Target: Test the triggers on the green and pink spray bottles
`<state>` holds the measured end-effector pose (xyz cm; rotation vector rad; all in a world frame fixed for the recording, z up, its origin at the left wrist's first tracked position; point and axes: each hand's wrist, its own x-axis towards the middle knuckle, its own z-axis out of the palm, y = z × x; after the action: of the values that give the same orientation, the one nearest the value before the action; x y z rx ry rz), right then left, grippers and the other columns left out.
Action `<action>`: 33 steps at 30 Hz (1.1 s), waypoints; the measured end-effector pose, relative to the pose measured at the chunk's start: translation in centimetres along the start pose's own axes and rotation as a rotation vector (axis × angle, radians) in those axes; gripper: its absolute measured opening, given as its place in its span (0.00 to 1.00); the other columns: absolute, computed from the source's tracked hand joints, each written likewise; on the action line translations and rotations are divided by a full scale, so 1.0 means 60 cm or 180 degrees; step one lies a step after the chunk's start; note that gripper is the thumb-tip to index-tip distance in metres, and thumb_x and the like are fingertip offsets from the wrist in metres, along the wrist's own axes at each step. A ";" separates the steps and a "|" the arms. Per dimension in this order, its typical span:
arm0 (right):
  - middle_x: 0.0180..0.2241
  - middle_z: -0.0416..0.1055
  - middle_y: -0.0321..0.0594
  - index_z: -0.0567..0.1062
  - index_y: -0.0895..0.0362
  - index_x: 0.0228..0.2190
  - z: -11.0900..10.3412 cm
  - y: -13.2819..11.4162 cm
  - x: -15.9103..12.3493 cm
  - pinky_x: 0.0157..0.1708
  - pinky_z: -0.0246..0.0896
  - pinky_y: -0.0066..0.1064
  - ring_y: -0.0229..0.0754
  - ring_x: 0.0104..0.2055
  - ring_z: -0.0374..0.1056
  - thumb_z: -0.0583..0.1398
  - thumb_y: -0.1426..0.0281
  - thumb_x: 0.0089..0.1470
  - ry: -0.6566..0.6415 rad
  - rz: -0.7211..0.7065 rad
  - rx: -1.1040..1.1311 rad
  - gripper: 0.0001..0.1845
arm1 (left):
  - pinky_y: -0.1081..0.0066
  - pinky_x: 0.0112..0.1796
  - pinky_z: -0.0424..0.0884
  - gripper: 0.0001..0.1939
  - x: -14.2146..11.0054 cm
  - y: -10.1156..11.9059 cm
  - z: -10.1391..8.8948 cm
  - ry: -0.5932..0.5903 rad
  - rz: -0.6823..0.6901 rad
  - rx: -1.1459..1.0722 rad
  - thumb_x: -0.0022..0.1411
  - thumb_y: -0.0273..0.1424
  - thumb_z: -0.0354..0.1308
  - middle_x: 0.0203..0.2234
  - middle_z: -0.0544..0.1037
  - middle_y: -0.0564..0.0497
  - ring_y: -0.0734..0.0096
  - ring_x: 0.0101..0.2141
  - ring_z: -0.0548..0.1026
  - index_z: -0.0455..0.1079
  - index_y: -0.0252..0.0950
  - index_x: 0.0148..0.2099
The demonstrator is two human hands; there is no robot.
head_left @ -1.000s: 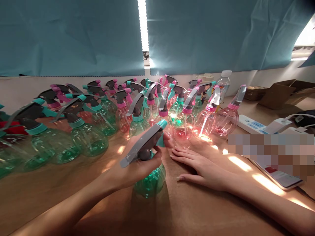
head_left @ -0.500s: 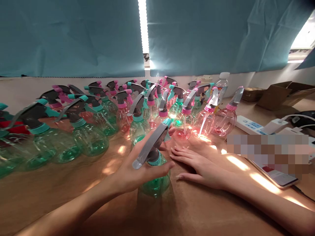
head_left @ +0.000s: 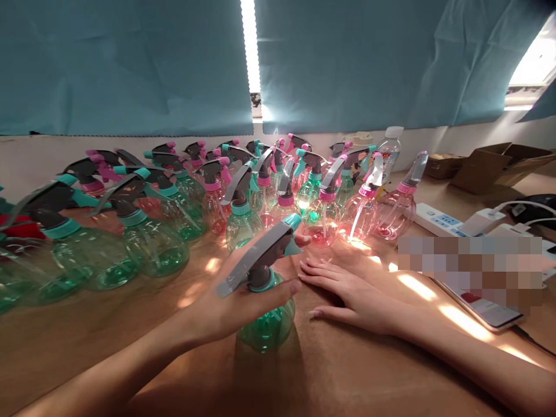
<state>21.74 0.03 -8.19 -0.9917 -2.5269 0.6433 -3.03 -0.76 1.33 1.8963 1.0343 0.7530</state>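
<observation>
The one view looks from the person's head, facing forward and down across the counter (head_left: 87, 353) toward the blue cloth (head_left: 130, 69) behind it. It sits close above the left hand (head_left: 234, 295) and right hand (head_left: 347, 289), both near the middle.

One spray bottle (head_left: 267, 327) stands on the table (head_left: 186, 376), near middle, the left hand (head_left: 230, 301) around its neck. The right hand (head_left: 356, 295) lies on the table just right of it. The other spray bottles (head_left: 158, 246) spread left and far. Right of them lies a power strip (head_left: 438, 219), with a phone (head_left: 490, 310) nearer and a carton (head_left: 482, 171) farther.
</observation>
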 end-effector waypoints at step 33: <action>0.68 0.48 0.45 0.59 0.55 0.64 0.003 -0.002 -0.002 0.67 0.43 0.48 0.52 0.69 0.44 0.57 0.52 0.61 0.0033 -0.0029 -0.0067 0.37 | 0.62 0.37 0.74 0.05 0.007 -0.005 0.015 0.0406 0.0216 0.0448 0.55 0.32 0.53 0.30 0.77 0.51 0.64 0.29 0.75 0.66 0.39 0.35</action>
<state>21.67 -0.18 -8.27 -0.9876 -2.5327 0.6084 -2.21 -0.63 0.68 2.0332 1.1321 0.8693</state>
